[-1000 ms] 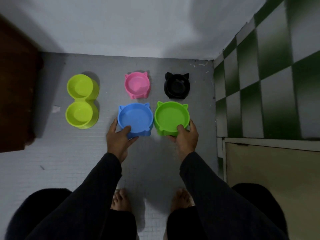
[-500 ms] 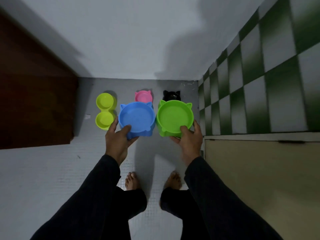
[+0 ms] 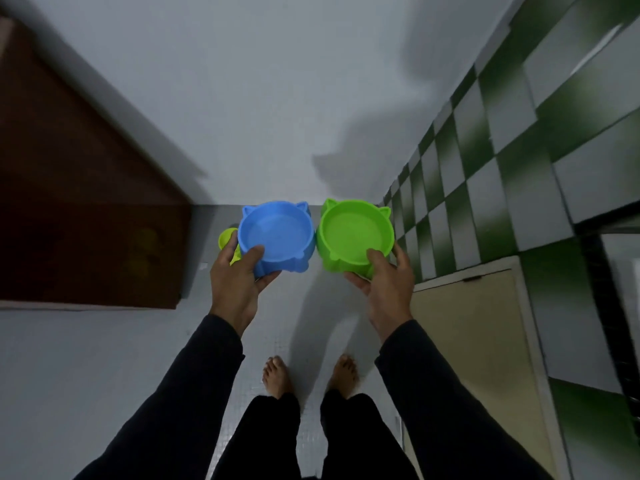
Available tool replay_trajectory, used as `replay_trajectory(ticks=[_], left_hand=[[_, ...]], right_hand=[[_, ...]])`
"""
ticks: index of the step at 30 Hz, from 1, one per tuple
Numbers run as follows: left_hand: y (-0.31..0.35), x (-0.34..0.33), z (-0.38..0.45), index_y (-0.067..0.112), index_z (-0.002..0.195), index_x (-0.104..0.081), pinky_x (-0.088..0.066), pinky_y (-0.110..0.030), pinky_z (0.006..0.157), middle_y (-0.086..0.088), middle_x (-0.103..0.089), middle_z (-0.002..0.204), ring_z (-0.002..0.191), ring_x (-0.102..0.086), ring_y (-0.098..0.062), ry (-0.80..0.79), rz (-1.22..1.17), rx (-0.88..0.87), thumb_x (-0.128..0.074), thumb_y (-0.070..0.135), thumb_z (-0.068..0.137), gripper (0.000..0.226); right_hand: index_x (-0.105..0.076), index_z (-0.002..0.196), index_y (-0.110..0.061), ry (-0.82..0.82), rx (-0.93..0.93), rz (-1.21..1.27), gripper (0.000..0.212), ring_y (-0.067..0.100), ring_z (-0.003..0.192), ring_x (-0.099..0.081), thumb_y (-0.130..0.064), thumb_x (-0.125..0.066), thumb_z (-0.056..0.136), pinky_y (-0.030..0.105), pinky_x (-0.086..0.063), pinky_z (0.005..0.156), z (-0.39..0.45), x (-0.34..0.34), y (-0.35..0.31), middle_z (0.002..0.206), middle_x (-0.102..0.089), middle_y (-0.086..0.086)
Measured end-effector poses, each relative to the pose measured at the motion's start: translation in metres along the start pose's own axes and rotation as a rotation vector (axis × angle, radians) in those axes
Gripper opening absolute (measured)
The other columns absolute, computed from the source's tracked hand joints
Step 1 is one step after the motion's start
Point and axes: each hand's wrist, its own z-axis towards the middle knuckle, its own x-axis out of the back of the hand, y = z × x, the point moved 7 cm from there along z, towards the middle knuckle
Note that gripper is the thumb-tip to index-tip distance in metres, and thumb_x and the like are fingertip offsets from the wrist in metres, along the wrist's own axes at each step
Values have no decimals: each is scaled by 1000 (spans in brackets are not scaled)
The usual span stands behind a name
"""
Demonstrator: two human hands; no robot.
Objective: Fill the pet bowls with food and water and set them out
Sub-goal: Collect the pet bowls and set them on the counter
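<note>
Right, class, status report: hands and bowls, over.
Left hand grips blue bowl. Right hand grips green bowl. Both bowls empty, held up. Nothing in the way.

One blue bowl (image 3: pixel 277 233), one green bowl (image 3: pixel 355 233), one yellow-green double bowl (image 3: pixel 227 239)

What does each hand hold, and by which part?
Left hand holds the blue bowl by its near rim; right hand holds the green bowl likewise.
</note>
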Motion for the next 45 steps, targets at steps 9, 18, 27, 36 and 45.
replay_trajectory(ticks=[9, 18, 27, 36, 45], left_hand=[[65, -37, -65, 27, 143, -59, -62, -41, 78, -3, -65, 137, 115, -70, -27, -90, -44, -147, -67, 11, 97, 49], [125, -91, -96, 26, 148, -53, -63, -42, 78, -1, -70, 133, 111, -73, -24, -173, -91, -258, -67, 16, 98, 53], [184, -152, -120, 24, 145, -57, -63, -43, 80, -2, -69, 133, 110, -74, -23, -268, -120, -359, -70, 19, 96, 51], [210, -190, -150, 22, 143, -59, -63, -40, 74, -2, -70, 131, 107, -74, -24, -330, -157, -410, -69, 17, 97, 48], [216, -203, -174, 20, 143, -59, -64, -42, 77, -2, -69, 132, 109, -74, -22, -445, -130, -381, -70, 16, 97, 48]], right_hand=[[-58, 135, -23, -77, 146, 40, 45, 28, 108, -65, -5, -64, 94, 41, -62, 66, -60, -8, -85, 125, -60, 7], [-58, 135, -18, -99, 279, 113, 45, 31, 109, -66, -7, -69, 93, 42, -62, 65, -97, -15, -171, 122, -62, 9], [-56, 134, -14, -174, 384, 190, 50, 31, 103, -72, -14, -78, 88, 47, -62, 69, -126, -22, -254, 120, -67, 14], [-54, 133, -12, -189, 461, 221, 48, 27, 98, -71, -11, -75, 90, 46, -63, 68, -147, -14, -296, 111, -64, 6], [-57, 127, -16, -72, 527, 267, 45, 33, 105, -69, -14, -78, 88, 44, -63, 65, -183, 13, -297, 121, -61, 10]])
